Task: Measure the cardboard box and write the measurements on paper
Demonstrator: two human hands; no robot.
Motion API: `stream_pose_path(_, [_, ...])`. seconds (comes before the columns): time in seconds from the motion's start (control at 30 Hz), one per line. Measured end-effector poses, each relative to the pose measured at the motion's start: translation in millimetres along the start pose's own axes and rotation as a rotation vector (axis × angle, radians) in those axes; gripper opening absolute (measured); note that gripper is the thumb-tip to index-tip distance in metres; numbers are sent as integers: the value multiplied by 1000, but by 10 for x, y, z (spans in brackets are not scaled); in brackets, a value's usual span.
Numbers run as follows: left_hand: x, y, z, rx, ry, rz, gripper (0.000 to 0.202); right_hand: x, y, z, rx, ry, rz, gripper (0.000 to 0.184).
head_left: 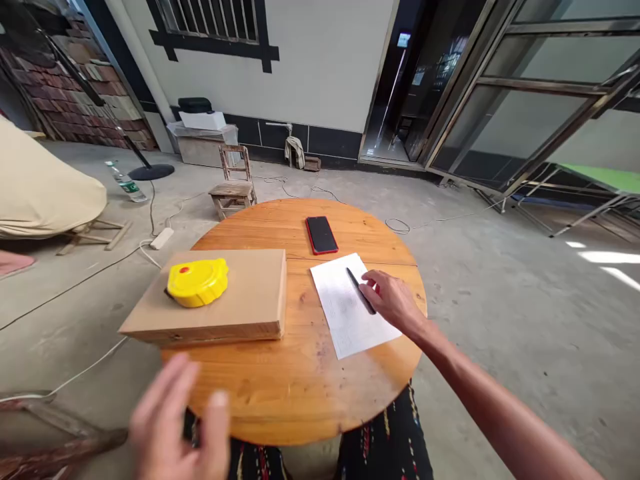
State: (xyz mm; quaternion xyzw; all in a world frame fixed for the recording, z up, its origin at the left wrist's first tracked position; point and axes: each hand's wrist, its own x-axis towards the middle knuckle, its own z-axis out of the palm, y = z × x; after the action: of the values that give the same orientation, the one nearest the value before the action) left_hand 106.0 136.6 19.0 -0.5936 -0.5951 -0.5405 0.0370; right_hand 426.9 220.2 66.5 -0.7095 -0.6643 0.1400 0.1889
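A black pen (361, 291) lies slantwise on a white sheet of paper (345, 327). My right hand (393, 299) is over the sheet's right side, its thumb and forefinger apart and right beside the pen; whether they touch it I cannot tell. Low in the view, my left hand (180, 427) is blurred, with its fingers spread and nothing in them. It hovers in front of a closed cardboard box (255, 287). On top of that box rests a yellow tape measure (198, 283) with a red button.
The round wooden table (300, 387) bears all of these, plus a red-edged phone (322, 235) behind the paper. Beyond it stands a small wooden chair (233, 190). Cables and a power strip (162, 238) lie on the floor at left, near a plastic bottle (127, 183).
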Motion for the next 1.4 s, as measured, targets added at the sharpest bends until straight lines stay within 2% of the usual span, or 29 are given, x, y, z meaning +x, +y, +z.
stream_pose_path(0.03, [-142,144,76,-24,-64,19,51,29,136,0,-47,1,30,25])
stream_pose_path(0.07, [-275,278,175,-71,-185,92,42,52,242,22,-90,-1,51,25])
stream_pose_path(0.1, [-393,396,290,-119,-320,189,37,67,317,59,-124,-7,65,26])
stream_pose_path(0.17, [-566,579,526,-147,-477,310,33,78,400,147,-163,-19,83,21])
stream_pose_path(0.27, [-679,741,783,-132,-624,366,36,42,483,180,-140,-17,93,15])
stream_pose_path(0.37, [-714,823,890,-100,-701,372,39,-49,663,50,-48,35,123,19])
stream_pose_path(0.5, [-767,877,971,-48,-755,398,40,-176,996,-119,113,86,180,20])
stream_pose_path(0.63, [-786,903,1091,19,-791,441,41,-257,1170,-109,227,108,182,16])
stream_pose_path(0.77, [-784,891,1181,67,-791,488,41,-274,1169,-45,261,154,161,23])
stream_pose_path(0.9, [-826,857,1202,107,-787,507,42,-229,1122,21,211,118,128,33])
stream_pose_path(1.17, [-849,871,1209,90,-763,499,40,-273,1016,149,4,-5,48,23])
stream_pose_path(1.4, [-837,903,1184,100,-791,428,38,-283,1035,171,-69,-7,106,27])
